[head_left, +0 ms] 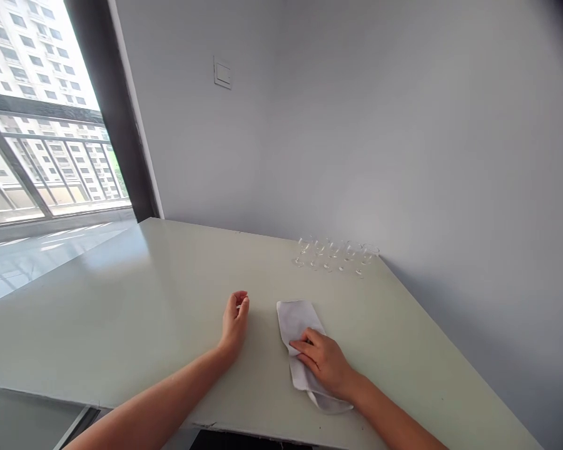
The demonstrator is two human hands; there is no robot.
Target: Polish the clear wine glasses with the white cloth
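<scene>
A folded pale lilac-white cloth [296, 315] lies on the tabletop before me, its near end loosely crumpled. My right hand [326, 362] is on top of the cloth, thumb and fingers closed on a fold near its middle. To the left, my left hand [235, 322] rests on its side on the table, apart from the cloth. Its fingers are loosely curled with a gap to the thumb, and nothing shows in them. Beyond both hands, several clear stemmed glasses [334, 250] stand upright in a cluster near the back wall.
The pale table [178, 300] meets grey-white walls at the back and right. A light switch [223, 74] is on the back wall. At the left, a dark-framed window [51, 150] looks onto a railing and tall buildings. The table's front edge is close to me.
</scene>
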